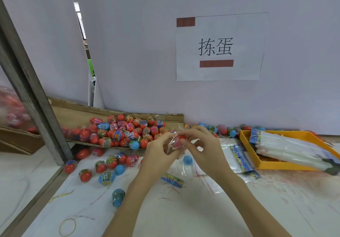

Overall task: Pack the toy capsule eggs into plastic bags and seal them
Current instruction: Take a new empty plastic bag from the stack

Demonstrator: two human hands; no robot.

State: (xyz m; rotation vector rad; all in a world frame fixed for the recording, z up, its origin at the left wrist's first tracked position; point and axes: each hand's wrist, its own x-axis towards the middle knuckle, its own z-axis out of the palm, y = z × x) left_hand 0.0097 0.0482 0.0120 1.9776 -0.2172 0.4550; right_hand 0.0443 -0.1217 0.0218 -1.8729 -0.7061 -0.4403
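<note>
capsule egg (178, 143) in clear bag, pinched between left hand (160, 152), right hand (206, 150)

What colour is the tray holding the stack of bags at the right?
Orange-yellow tray, seen in the head view.

The two hands meet in the middle above the table (184, 209). The left hand (158, 152) and the right hand (206, 152) hold a small bag (175, 142) between them. Behind and to the left, a pile of eggs (127, 132) lies on cardboard (77, 108). More loose eggs (103, 165) sit in front of the pile. A tray (272, 165) with bags in it is on the right. Flat bags (241, 158) lie between the tray and the hands. A sign (220, 46) hangs on the wall behind. A rubber band (67, 227) lies near the front left.
</note>
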